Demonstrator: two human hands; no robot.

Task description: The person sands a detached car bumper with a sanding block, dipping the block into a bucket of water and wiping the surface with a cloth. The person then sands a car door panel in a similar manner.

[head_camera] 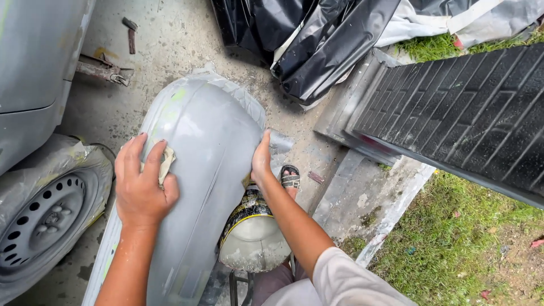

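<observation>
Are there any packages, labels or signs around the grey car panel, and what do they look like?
Can: under the grey panel, below the right hand; round, splashed grey, with a black-and-yellow label band.
Black plastic sheeting: crumpled on the ground at the top; glossy, unmarked.
No signs or screens show.
The left hand presses a small beige pad on the panel.

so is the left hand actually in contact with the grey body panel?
Touching. The head view shows the left hand pressed flat on the grey body panel, with a folded scrap of sandpaper under its fingers, no gap visible.
</observation>
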